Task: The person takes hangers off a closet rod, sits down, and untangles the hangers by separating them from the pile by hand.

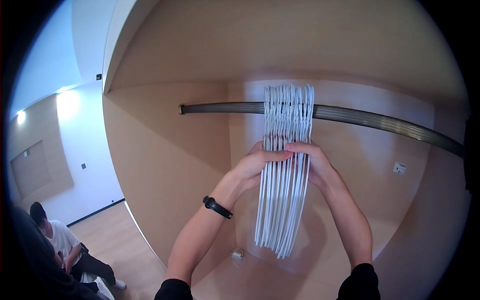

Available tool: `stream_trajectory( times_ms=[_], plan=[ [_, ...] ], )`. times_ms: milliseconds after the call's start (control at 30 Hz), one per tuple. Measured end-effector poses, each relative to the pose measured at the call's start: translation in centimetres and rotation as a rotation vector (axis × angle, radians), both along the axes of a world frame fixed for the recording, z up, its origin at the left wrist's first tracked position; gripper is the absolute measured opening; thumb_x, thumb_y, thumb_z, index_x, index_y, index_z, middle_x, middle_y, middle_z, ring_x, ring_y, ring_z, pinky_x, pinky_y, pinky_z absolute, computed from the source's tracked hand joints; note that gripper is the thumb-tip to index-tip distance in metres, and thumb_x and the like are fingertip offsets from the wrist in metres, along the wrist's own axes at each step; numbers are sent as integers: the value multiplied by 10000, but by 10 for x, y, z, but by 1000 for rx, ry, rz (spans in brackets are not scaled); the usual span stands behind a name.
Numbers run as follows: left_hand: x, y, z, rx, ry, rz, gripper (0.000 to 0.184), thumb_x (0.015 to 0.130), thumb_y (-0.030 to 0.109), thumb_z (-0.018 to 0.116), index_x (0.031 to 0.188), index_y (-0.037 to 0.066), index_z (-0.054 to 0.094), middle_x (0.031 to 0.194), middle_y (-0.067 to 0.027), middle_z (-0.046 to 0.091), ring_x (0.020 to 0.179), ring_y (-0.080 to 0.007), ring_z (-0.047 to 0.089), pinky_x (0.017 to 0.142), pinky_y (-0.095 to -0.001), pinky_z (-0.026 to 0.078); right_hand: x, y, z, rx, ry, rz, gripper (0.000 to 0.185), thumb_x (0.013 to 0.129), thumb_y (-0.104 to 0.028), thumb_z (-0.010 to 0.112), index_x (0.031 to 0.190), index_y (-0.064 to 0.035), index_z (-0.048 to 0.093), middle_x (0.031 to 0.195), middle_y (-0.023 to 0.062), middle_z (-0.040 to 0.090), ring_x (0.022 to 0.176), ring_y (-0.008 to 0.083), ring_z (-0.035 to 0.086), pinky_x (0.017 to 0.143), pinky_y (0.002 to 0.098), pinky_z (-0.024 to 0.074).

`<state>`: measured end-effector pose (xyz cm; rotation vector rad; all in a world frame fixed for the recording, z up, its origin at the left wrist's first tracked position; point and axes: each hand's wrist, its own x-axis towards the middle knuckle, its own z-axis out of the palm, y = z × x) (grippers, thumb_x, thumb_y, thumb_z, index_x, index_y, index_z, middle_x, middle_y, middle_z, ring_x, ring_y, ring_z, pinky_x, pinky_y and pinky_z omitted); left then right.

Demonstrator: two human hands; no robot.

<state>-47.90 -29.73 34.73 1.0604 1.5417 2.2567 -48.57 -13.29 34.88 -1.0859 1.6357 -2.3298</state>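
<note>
A tight bunch of white wire clothes hangers (282,205) hangs by its hooks from a dark metal closet rod (370,117). My left hand (252,165) is closed round the bunch's left side, its thumb lying across the front of the wires. From the right, my right hand (315,162) grips the same hangers, with its thumb over the front near the left thumb. Most of the fingers are hidden behind the hangers. Below the hands, the lower bars hang together, slightly fanned.
The wooden closet panel (170,150) stands on the left, and the rod's end bracket (181,109) is fixed to it. A wall socket (399,168) is at the right, with a small white object (237,255) low down. A person (65,245) in a white shirt sits at lower left.
</note>
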Motion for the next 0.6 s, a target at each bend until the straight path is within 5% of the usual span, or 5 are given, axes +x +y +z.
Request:
stream_trajectory(
  times_ms=[367, 600],
  plan=[
    [12, -5, -15, -151, 195, 254, 333, 805, 36, 672, 1097, -59, 544, 990, -112, 638, 894, -167, 637, 777, -303, 537, 2, -5, -16, -56, 73, -14, 451, 737, -52, 662, 1155, 9, 504, 1034, 106, 600, 929, 199, 601, 832, 319, 495],
    [60, -39, -75, -417, 371, 385, 229, 848, 125, 656, 1039, 13, 596, 935, -46, 622, 858, -123, 578, 763, -270, 480, 25, -36, -81, 6, 0, 269, 643, 676, -155, 714, 1238, 26, 460, 1203, 166, 550, 1101, 235, 543, 964, 354, 425]
  ],
)
